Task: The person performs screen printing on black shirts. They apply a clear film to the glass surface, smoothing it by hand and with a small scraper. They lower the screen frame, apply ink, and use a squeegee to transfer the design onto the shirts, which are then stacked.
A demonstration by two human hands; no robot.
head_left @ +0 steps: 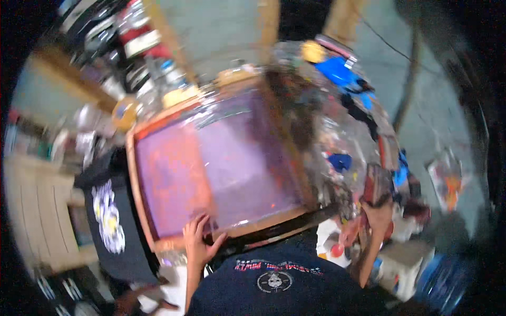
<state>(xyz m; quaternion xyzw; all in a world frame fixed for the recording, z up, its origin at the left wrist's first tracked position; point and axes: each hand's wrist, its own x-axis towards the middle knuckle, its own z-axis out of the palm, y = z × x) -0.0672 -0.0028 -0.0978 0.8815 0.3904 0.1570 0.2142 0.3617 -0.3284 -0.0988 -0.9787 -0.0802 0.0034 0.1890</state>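
A wood-framed screen with purple mesh (163,115) is seen at the centre of a cluttered worktop, its near rail met by the left hand (199,241), fingers spread. At right, a reddish-brown block (377,184) is reached by the right hand (378,215), though whether it is pinched cannot be told. Orange is spread over the mesh's left part only, so the work appears partly done, the purple remainder perhaps left.
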